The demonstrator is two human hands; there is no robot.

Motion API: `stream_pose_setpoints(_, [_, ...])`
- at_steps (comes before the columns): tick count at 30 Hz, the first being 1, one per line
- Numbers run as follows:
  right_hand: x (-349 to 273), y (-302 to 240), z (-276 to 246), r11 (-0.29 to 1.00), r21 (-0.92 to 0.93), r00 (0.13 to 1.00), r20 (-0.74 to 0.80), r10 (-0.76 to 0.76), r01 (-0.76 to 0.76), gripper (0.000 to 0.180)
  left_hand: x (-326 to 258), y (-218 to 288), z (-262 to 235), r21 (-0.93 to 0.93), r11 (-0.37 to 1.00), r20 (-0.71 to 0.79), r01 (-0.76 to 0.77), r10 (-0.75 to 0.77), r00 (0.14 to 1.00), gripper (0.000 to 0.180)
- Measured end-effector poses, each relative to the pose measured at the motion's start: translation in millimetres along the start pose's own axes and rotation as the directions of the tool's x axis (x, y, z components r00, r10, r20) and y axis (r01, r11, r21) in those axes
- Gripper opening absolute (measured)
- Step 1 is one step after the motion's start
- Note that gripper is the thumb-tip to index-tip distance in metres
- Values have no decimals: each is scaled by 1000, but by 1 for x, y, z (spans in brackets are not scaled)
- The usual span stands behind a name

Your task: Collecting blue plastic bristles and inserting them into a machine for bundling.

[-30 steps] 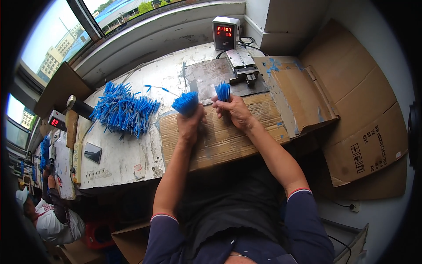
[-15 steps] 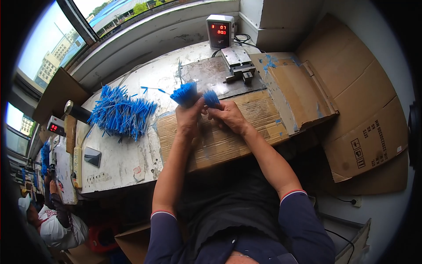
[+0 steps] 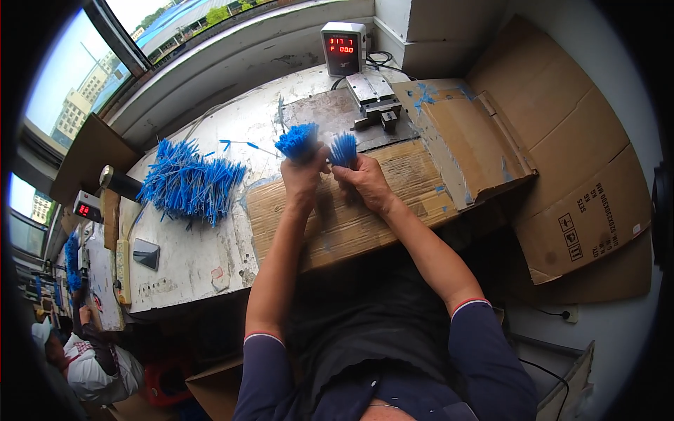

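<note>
My left hand [image 3: 304, 175] is closed around a thick bundle of blue plastic strips [image 3: 298, 140], whose tips fan out at the top. Close beside it, my right hand [image 3: 367, 184] grips a smaller bundle of the same blue strips [image 3: 344, 149], held upright between thumb and fingers. Both hands are above a worn cardboard sheet [image 3: 400, 193] at the table's front. To their left lies a large loose pile of blue and whitish strips [image 3: 189, 181]. Whether the hands touch each other is hard to make out.
A metal fixture [image 3: 375, 98] stands behind the hands, with a red-digit display box [image 3: 343, 49] beyond it. A cardboard box [image 3: 477, 151] is at the right. A phone-like slab [image 3: 147, 254] and a power strip [image 3: 123, 270] lie left. A co-worker [image 3: 95, 361] sits at far left.
My right hand's bundle has come more upright and shows more of its length, slightly farther from the left hand's bundle. The whole view has shifted a little, and the display's digits differ.
</note>
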State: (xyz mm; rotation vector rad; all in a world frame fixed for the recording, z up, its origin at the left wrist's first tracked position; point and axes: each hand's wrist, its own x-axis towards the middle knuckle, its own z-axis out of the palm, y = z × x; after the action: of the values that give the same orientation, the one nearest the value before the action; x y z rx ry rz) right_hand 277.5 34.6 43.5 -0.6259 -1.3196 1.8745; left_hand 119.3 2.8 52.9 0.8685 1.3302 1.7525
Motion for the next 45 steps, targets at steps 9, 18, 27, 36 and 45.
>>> stream_pose_setpoints(9, [8,0,-24,937,255,841,-537,-69,240,24,8,-4,6,-207,976,-156,-65,33,987,23])
stream_pose_setpoints(18, [-6,-26,-42,981,-191,985,-158,-70,39,16,14,-20,31,-192,981,-36,43,-51,998,20])
stream_pose_setpoints(27, [-8,-36,-76,922,-385,933,-342,-109,-34,15,9,-27,41,-113,992,-49,52,-58,997,19])
stream_pose_setpoints(36, [37,-23,-127,770,-638,733,-531,-426,-15,16,7,-33,46,-108,983,-142,-146,130,981,13])
stream_pose_setpoints(45, [40,-19,-114,719,-689,713,-550,-435,-93,20,8,-35,38,-106,983,-156,-152,135,978,12])
